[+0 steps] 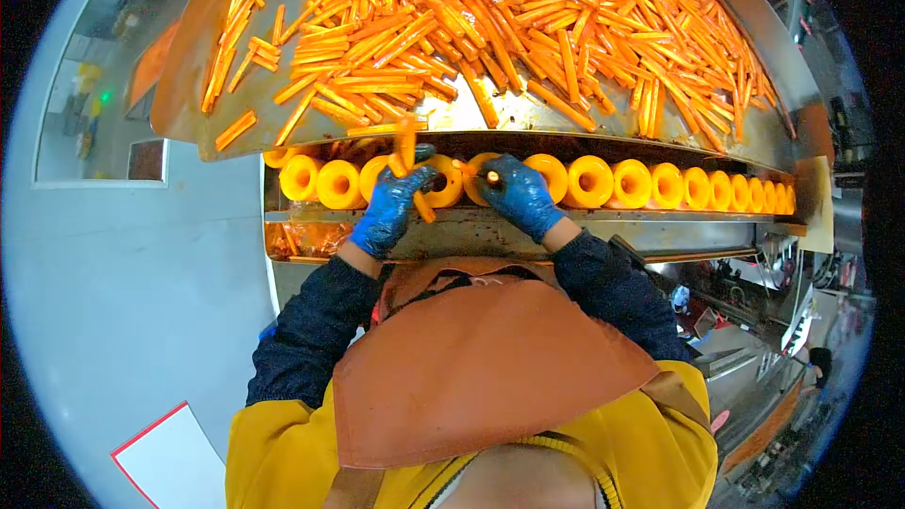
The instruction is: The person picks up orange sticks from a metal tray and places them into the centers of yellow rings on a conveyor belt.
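Note:
My left hand (386, 212), in a blue glove, is closed around a few orange sticks (405, 146), which poke out above and below the fingers. My right hand (521, 196), gloved alike, is closed with the fingers curled; short orange stick ends (492, 177) show at its fingertips. Both hands are over a row of yellow-orange ring-shaped cups (589, 182) with dark round holes. The palms hide part of the cups behind them. Beyond the row, a large pile of orange sticks (405, 47) covers a metal tray (476, 118).
A metal ledge (584, 223) runs along the front of the cups. Below it at left lies a bin of orange pieces (316, 238). A pale grey wall panel (151, 292) stands to the left. Machinery and clutter (745, 320) fill the right side.

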Motion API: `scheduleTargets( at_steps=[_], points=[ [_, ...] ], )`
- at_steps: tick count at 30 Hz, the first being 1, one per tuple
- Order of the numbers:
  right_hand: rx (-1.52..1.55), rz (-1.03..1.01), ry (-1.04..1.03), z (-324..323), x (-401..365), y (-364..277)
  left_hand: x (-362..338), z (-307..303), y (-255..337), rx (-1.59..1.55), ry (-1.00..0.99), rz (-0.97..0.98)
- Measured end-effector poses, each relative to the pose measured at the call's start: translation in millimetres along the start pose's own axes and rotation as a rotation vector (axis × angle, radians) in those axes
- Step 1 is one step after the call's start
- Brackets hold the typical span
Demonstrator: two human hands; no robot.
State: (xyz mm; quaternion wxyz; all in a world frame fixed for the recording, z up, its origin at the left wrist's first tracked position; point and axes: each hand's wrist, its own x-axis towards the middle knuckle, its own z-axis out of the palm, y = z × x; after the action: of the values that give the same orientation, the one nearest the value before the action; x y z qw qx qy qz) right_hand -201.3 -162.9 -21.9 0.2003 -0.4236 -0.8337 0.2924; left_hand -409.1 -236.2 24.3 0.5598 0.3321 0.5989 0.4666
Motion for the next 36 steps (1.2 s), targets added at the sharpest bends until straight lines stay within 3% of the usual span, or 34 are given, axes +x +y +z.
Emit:
scheduleTargets(
  at_steps=[2, 4, 6, 8, 10, 11, 12, 13, 14, 15, 16, 17, 18, 20, 21, 22, 24, 25, 26, 27, 28, 29, 30, 31, 32, 34, 35, 36],
  points=[
    [0.071, -0.065, 0.005, -11.7, -5.2, -0.2, 7.6, 13.8, -7.5, -0.057, -0.063, -0.011],
    [0.080, -0.116, 0.050, -23.5, -9.8, -6.5, 14.7, 26.8, -16.5, -0.007, -0.198, 0.113],
    [0.294, 0.009, 0.275, -34.5, -11.6, -12.5, 18.1, 28.1, -20.8, 0.088, -0.213, 0.119],
    [0.337, 0.002, 0.342, -45.0, -8.4, -18.6, 11.9, 27.4, -8.2, 0.031, -0.028, -0.078],
    [0.622, 0.049, 0.359, -46.7, -2.3, -28.2, 12.3, -0.3, -7.8, -0.020, -0.003, -0.115],
    [0.809, 0.151, 0.266, -44.7, 2.2, -41.8, 11.1, -3.9, -2.1, 0.007, 0.081, 0.046],
    [0.763, 0.079, 0.208, -21.1, 8.3, -30.6, 9.6, -6.8, 2.3, 0.036, 0.163, 0.209],
    [0.662, -0.015, 0.172, -17.2, 15.5, -39.7, 7.9, -13.4, 5.4, 0.040, 0.162, 0.209],
    [0.561, -0.109, 0.135, -15.1, 20.5, -47.2, 5.4, -21.5, 8.3, -0.010, 0.152, 0.164],
    [0.565, -0.113, 0.137, -12.9, 20.0, -49.8, 2.2, -27.8, 11.1, -0.061, 0.145, 0.120],
    [0.368, -0.073, 0.077, -9.9, 18.8, -52.9, -1.2, -32.0, 15.7, -0.057, 0.148, 0.123],
    [0.170, -0.032, 0.015, -7.3, 19.7, -55.3, -5.4, -35.7, 20.9, 0.031, 0.063, 0.058],
    [0.173, -0.037, 0.012, -7.2, 23.1, -56.9, -9.7, -38.2, 23.2, 0.115, -0.019, -0.005],
    [0.391, -0.102, -0.048, -7.4, 28.1, -58.9, -13.9, -25.9, 14.5, 0.065, -0.058, -0.064],
    [0.584, -0.052, -0.216, 3.0, 27.8, -57.2, -17.8, -21.1, 12.8, 0.174, -0.180, -0.017],
    [0.581, -0.059, -0.224, 4.2, 27.9, -61.9, -20.9, -18.0, 12.7, 0.285, -0.300, 0.036],
    [1.173, 0.077, -0.145, 3.0, 30.1, -72.4, -22.8, -22.0, 16.6, 0.156, -0.317, -0.014],
    [1.209, 0.259, -0.045, -6.7, 33.2, -79.8, -24.2, -27.5, 20.8, 0.174, -0.196, -0.090],
    [1.171, 0.254, -0.004, -9.5, 38.4, -72.4, -25.6, -31.0, 24.9, 0.190, -0.075, -0.168],
    [1.006, 0.197, 0.019, 3.7, 43.2, -56.1, -27.6, -35.6, 31.1, 0.092, 0.013, 0.054],
    [0.841, 0.139, 0.044, 18.0, 45.5, -43.7, -23.2, -42.3, 27.3, 0.089, 0.019, 0.054],
    [0.840, 0.135, 0.041, 15.8, 44.6, -47.9, -14.9, -52.3, 18.8, 0.062, 0.110, 0.188],
    [0.560, 0.038, -0.027, 12.4, 40.8, -52.8, -7.2, -60.0, 9.6, 0.033, 0.199, 0.322],
    [0.278, -0.057, -0.094, 9.4, 37.6, -57.6, -3.2, -63.1, 4.1, 0.052, 0.169, 0.270],
    [0.276, -0.061, -0.095, 7.4, 36.1, -60.2, -3.0, -65.9, -1.9, 0.049, 0.172, 0.273],
    [0.192, -0.116, -0.024, 2.5, 38.4, -59.9, -0.3, -71.8, -13.7, 0.373, 0.134, 0.309],
    [0.162, -0.156, 0.078, 0.8, 45.7, -50.9, 3.8, -74.3, -19.8, 0.181, 0.167, 0.320],
    [0.108, -0.106, 0.141, -7.1, 54.2, -42.1, 7.4, -86.1, -22.4, 0.178, 0.166, 0.323]
  ],
)
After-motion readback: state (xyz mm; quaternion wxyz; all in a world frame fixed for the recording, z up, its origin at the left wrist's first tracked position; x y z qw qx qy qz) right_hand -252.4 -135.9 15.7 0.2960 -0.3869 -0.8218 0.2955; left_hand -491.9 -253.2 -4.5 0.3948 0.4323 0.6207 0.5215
